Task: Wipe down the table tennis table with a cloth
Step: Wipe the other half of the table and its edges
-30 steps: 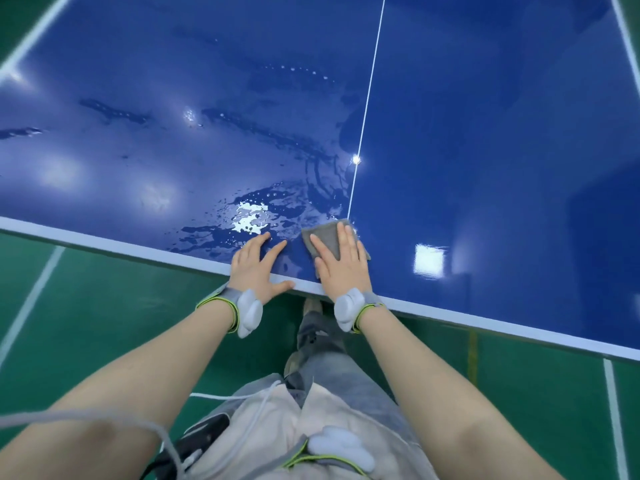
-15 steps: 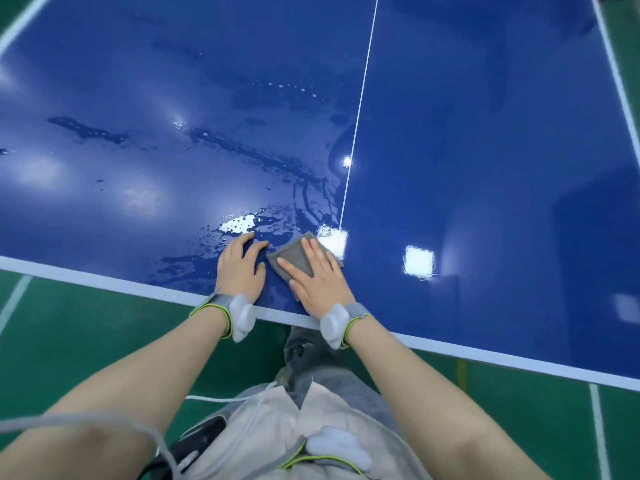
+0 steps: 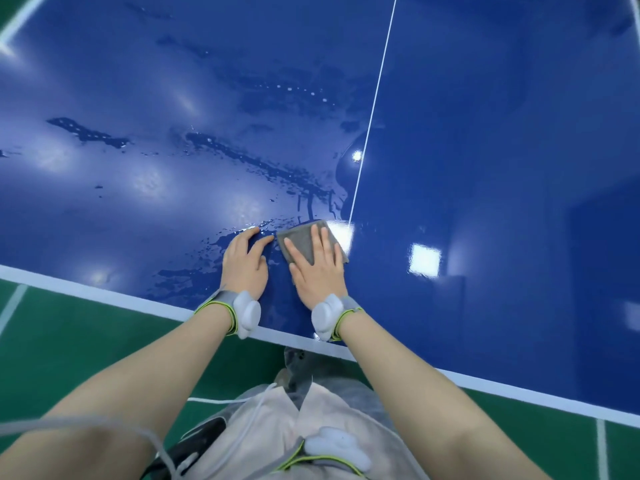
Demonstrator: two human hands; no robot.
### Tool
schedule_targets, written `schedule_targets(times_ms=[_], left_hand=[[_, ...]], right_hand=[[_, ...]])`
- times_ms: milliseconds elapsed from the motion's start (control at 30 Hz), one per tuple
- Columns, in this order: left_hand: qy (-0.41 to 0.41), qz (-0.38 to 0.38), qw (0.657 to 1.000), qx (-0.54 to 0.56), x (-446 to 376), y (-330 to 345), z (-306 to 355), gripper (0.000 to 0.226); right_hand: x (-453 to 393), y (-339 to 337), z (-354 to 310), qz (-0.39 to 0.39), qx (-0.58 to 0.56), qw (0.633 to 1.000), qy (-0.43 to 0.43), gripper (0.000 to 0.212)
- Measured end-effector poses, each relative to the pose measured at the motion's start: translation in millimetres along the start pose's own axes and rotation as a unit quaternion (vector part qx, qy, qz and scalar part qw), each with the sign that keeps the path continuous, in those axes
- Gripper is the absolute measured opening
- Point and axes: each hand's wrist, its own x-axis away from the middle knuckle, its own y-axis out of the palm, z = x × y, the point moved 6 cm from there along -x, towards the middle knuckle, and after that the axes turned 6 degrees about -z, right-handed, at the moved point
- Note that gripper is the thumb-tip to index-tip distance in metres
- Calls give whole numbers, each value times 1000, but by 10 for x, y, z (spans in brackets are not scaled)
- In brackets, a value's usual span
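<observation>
Glossy blue table tennis counter [image 3: 485, 168] w/ white edge band and thin white centre line [image 3: 375, 95], seen from above. Small grey folded cloth [image 3: 300, 239] lies flat on the counter near the near edge, just left of the centre line. Right hand [image 3: 317, 268] presses flat on the cloth, fingers straight and spread, grip wide, palm down; cloth's far corners show beyond the fingertips. Left hand [image 3: 244, 263] rests flat on bare wet surface just beside the cloth, fingers straight, grip wide, holding nothing. Water streaks and droplets [image 3: 242, 161] spread over the counter's left half; right half looks dry, shiny. Both wrists wear grey bands w/ white sensor pods [image 3: 247, 313]. Green floor [image 3: 69, 341] below the counter edge.
</observation>
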Motion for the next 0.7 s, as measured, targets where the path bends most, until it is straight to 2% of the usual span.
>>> schedule_targets(times_ms=[67, 133, 233, 333, 433, 567, 633, 700], left_hand=[[-4, 0, 1000, 4, -56, 15, 20, 44], [-6, 1, 1000, 6, -105, 20, 37, 44], [-11, 0, 1000, 16, -149, 28, 60, 48], [-9, -2, 1000, 23, -197, 39, 77, 50], [-7, -2, 1000, 20, -247, 53, 112, 49], [-17, -15, 1000, 14, -335, 68, 186, 47], [-22, -18, 999, 22, -409, 74, 220, 46], [-23, -21, 999, 24, -464, 69, 233, 46]], right_hand=[[-14, -32, 68, -3, 2, 999, -42, 58], [-55, -140, 204, 31, -13, 998, -54, 63], [-180, -291, 532, 61, -62, 996, 32, 45], [-319, -337, 648, 40, -73, 991, 108, 45], [-407, -300, 553, 27, -66, 989, 127, 47], [-359, -231, 188, -1, -12, 1000, 10, 54], [-375, -247, 173, -5, 4, 998, -61, 64], [-452, -311, 300, 7, 17, 993, -119, 64]])
